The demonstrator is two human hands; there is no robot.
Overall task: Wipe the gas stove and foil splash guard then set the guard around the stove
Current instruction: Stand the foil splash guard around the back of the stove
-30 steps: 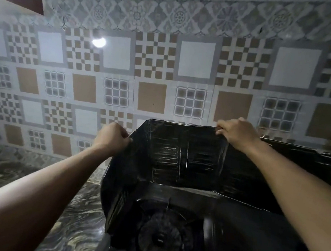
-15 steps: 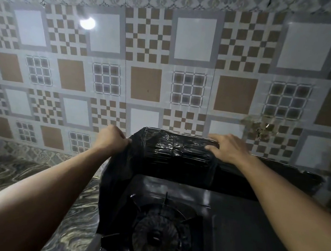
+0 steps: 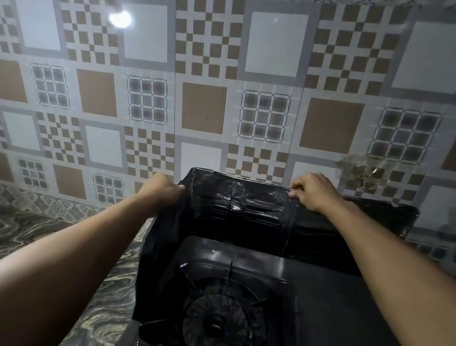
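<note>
The foil splash guard (image 3: 256, 210) is stood at centre frame, behind and along the left side of the gas stove (image 3: 276, 315). Its top edge is gripped at the left corner by the left hand (image 3: 162, 191) and pinched further right by the right hand (image 3: 314, 191). Compared with 1 s ago, the guard has been lowered, uncovering the burner (image 3: 215, 325). Placement is judged nearly complete; only seating against the tiled wall (image 3: 201, 98) remains.

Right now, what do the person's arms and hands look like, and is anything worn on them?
Both arms are bare up to the frame edge: no sleeves show. The left hand and right hand wear no gloves; no rings, watch or bracelet can be seen.
</note>
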